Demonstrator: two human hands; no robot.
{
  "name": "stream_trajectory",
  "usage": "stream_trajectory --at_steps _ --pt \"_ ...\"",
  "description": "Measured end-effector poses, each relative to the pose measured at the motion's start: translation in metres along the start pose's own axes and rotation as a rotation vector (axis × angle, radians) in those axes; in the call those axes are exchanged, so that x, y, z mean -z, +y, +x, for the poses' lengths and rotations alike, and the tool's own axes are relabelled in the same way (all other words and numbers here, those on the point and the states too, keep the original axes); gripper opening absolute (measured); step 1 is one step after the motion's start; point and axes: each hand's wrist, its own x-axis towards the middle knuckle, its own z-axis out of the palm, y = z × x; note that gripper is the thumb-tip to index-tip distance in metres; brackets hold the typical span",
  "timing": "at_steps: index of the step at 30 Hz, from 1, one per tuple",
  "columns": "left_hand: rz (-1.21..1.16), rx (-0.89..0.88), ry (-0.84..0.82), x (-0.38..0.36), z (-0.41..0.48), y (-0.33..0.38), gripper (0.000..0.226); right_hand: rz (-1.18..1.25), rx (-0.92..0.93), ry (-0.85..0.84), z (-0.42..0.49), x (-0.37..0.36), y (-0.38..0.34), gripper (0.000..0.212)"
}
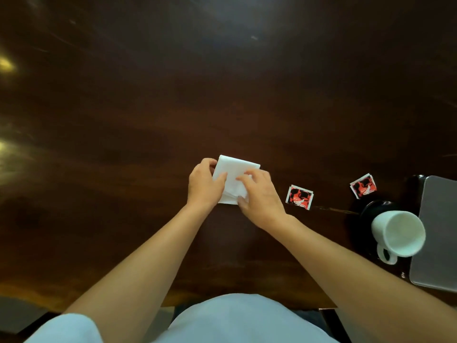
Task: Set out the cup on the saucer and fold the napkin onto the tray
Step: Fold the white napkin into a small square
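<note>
The dark, glossy wooden table (148,107) fills nearly the whole view. At its right edge lies a grey, matte tray (437,231), cut off by the frame, with nothing visible on the part that shows. Just beside the tray's left side sits a black saucer (368,210). A white cup (398,232) stands on it, its mouth open to the camera and its handle pointing toward the person. The cup's rim overlaps the tray's edge in this view; whether they touch cannot be told.

The white paper napkin (235,169) lies on the table in front of the person, well apart from the tray, already folded into a small rectangle. Both bare forearms reach out to it.

The left hand (202,184) holds the napkin's left side. Its fingers are curled round the far left edge and its thumb is laid flat across the top, so the grip is a close pinch on the paper. The right hand (259,194) covers the napkin's right and near part. Its fingers are bent down onto the top layer and its thumb is tucked at the near corner, where the loose layers bunch, so its grip is also closed on the napkin.

Two small red, black and white sachets lie flat on the table between napkin and tray: one sachet (299,194) near the right hand, the other sachet (363,185) just beyond the saucer.
</note>
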Motion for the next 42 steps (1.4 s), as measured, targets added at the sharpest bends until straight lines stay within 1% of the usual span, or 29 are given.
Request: stream_trajectory --at_steps 2,4,6,7,8,10,12,13,15,16,18,19,20,21,22,24,25,27,28,31,32,34,36,39,40,42 --pt "-0.080 0.158 0.018 -0.003 0.003 0.001 0.030 0.287 -0.279 0.098 0.005 0.001 -0.004 0.055" --pt "-0.122 0.284 0.001 -0.003 0.005 0.005 0.025 0.528 -0.532 0.139 0.012 0.004 -0.006 0.055" --pt "-0.203 0.383 -0.041 -0.002 0.010 0.008 0.029 0.763 -0.739 0.131 0.018 0.008 -0.004 0.048" --pt "-0.263 0.422 -0.074 -0.001 0.013 0.010 0.033 0.836 -0.809 0.120 0.021 0.011 -0.003 0.042" --pt "-0.333 0.469 -0.111 0.002 0.016 0.014 0.035 0.861 -0.849 0.109 0.024 0.013 -0.002 0.035" --pt "-0.479 0.591 -0.183 0.008 0.022 0.023 0.031 0.833 -0.869 0.104 0.031 0.019 -0.002 0.024" --pt "-0.538 0.687 -0.255 0.013 0.027 0.031 0.039 0.838 -0.916 0.053 0.041 0.027 -0.003 0.023" --pt "-0.543 0.725 -0.295 0.015 0.029 0.035 0.041 0.890 -0.974 -0.001 0.045 0.032 -0.005 0.023" --pt "-0.566 0.811 -0.408 0.020 0.033 0.039 0.046 1.053 -1.078 -0.162 0.055 0.044 -0.006 0.014" --pt "-0.581 0.856 -0.483 0.024 0.036 0.039 0.051 1.092 -1.100 -0.256 0.059 0.049 -0.004 0.011" --pt "-0.633 0.944 -0.651 0.030 0.042 0.034 0.065 1.109 -1.105 -0.398 0.063 0.057 0.003 0.014" --pt "-0.666 0.974 -0.714 0.031 0.045 0.031 0.070 1.127 -1.096 -0.447 0.064 0.061 0.006 0.015" --pt "-0.687 0.989 -0.744 0.031 0.047 0.029 0.071 1.137 -1.082 -0.486 0.064 0.064 0.009 0.013" --pt "-0.688 0.991 -0.732 0.029 0.048 0.028 0.068 1.136 -1.062 -0.515 0.063 0.066 0.012 0.011" --pt "-0.663 0.978 -0.684 0.025 0.047 0.028 0.061 1.121 -1.041 -0.538 0.062 0.067 0.015 0.016" --pt "-0.583 0.912 -0.557 0.014 0.042 0.028 0.037 1.070 -1.011 -0.566 0.060 0.064 0.021 0.030" --pt "-0.558 0.865 -0.503 0.007 0.039 0.026 0.027 1.051 -0.999 -0.559 0.058 0.061 0.022 0.032" --pt "-0.543 0.773 -0.431 -0.003 0.034 0.019 0.013 1.031 -0.993 -0.507 0.057 0.055 0.020 0.026" --pt "-0.540 0.732 -0.404 -0.006 0.033 0.016 0.010 1.020 -0.992 -0.461 0.057 0.052 0.018 0.024" --pt "-0.561 0.594 -0.372 -0.006 0.028 0.008 0.005 0.947 -0.929 -0.283 0.057 0.038 0.017 0.022" --pt "-0.564 0.542 -0.385 -0.005 0.025 0.005 0.009 0.915 -0.893 -0.237 0.057 0.033 0.018 0.019" --pt "-0.576 0.452 -0.403 -0.004 0.021 -0.001 0.015 0.868 -0.821 -0.177 0.053 0.026 0.021 0.013" --pt "-0.544 0.380 -0.359 -0.007 0.016 -0.007 0.012 0.848 -0.752 -0.141 0.046 0.021 0.024 0.017" --pt "-0.351 0.290 -0.178 -0.015 0.013 -0.010 0.004 0.818 -0.681 -0.090 0.037 0.014 0.026 0.023" --pt "-0.251 0.238 -0.119 -0.016 0.012 -0.010 0.007 0.808 -0.676 -0.072 0.035 0.014 0.026 0.023" --pt "-0.080 0.099 -0.017 -0.018 0.009 -0.011 0.023 0.785 -0.646 -0.027 0.033 0.013 0.024 0.022"
